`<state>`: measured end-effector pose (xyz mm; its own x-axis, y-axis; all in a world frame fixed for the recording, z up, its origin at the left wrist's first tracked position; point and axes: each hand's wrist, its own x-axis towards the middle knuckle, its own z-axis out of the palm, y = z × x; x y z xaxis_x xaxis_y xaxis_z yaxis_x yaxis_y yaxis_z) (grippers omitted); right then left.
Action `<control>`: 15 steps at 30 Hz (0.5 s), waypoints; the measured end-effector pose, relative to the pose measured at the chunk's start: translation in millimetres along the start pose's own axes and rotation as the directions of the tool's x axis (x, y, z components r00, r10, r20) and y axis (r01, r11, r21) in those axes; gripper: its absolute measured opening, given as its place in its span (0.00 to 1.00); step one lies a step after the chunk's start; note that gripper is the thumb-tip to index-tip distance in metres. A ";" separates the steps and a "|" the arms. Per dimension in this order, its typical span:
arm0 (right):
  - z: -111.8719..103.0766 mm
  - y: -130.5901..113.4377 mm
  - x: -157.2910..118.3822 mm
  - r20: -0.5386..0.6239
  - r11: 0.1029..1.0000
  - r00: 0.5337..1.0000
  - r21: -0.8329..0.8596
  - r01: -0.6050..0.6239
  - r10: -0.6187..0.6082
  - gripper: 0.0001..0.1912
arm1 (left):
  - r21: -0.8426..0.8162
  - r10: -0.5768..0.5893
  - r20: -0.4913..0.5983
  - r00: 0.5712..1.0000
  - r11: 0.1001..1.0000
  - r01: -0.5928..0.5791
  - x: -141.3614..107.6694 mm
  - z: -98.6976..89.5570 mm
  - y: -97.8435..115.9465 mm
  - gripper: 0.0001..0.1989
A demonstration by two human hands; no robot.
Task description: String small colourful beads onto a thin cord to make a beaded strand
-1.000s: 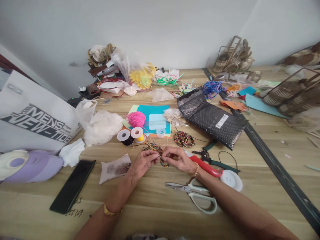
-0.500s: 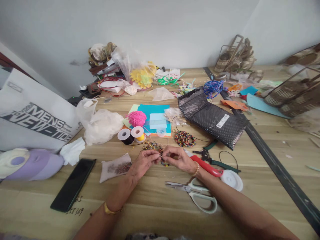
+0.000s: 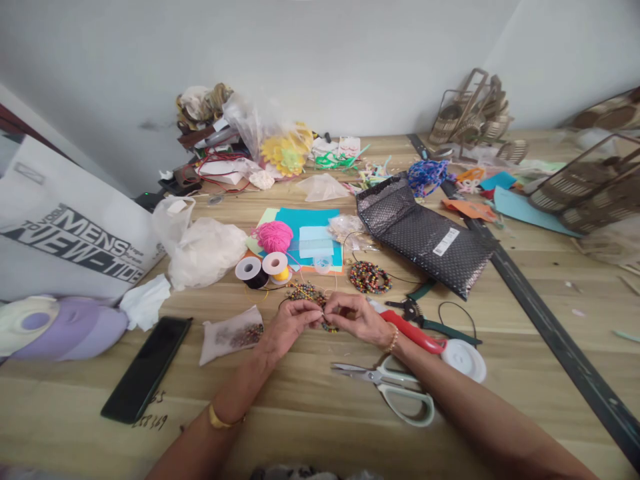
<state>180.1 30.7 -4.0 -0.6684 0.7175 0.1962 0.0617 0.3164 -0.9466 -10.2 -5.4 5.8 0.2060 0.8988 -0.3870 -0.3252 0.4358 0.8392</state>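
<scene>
My left hand [image 3: 295, 323] and my right hand [image 3: 357, 316] meet fingertip to fingertip above the table, both closed in a pinch. Something small and pale, perhaps a thread end, shows between them; the fingers hide most of it. Just behind lie loose multicoloured beads [image 3: 306, 291], and a few strung-looking beads [image 3: 329, 327] show beneath the fingers. A coil of beaded strands [image 3: 369, 277] rests to the right. Beside my left hand is a small pouch of beads [image 3: 231, 335]. Scissors [image 3: 385, 377] with pale handles lie partly under my right forearm.
Behind my hands stand a black thread spool [image 3: 252, 273], a yellow thread spool [image 3: 276, 267] and a pink yarn ball [image 3: 274, 237]. On the right are red-handled tool [image 3: 415, 332], green-handled pliers [image 3: 440, 327] and a black bubble mailer [image 3: 425, 233]. A dark phone [image 3: 147, 370] lies left.
Almost nothing differs. The pinched fingertips of both hands have shifted very slightly; everything on the table stays in place.
</scene>
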 end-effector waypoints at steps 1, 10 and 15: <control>0.2 0.7 -0.1 0.000 1.000 1.000 0.002 -0.008 0.008 0.13 | 0.014 0.006 -0.004 1.000 1.000 -0.006 0.0 -0.2 -0.3 0.11; 1.2 3.0 -0.7 0.012 0.998 0.998 -0.006 -0.061 0.061 0.13 | 0.133 0.070 0.011 0.998 0.989 -0.070 -1.8 -0.4 -1.5 0.08; 1.4 3.0 -0.8 0.031 0.998 0.997 0.002 -0.065 0.065 0.13 | 0.217 0.125 0.008 0.992 0.968 -0.124 -0.5 -3.2 -5.9 0.09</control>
<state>179.7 30.2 -7.4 -0.6855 0.7170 0.1266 0.1031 0.2678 -0.9579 -11.3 -8.3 -0.2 0.1712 0.9460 -0.2755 -0.1399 0.3001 0.9436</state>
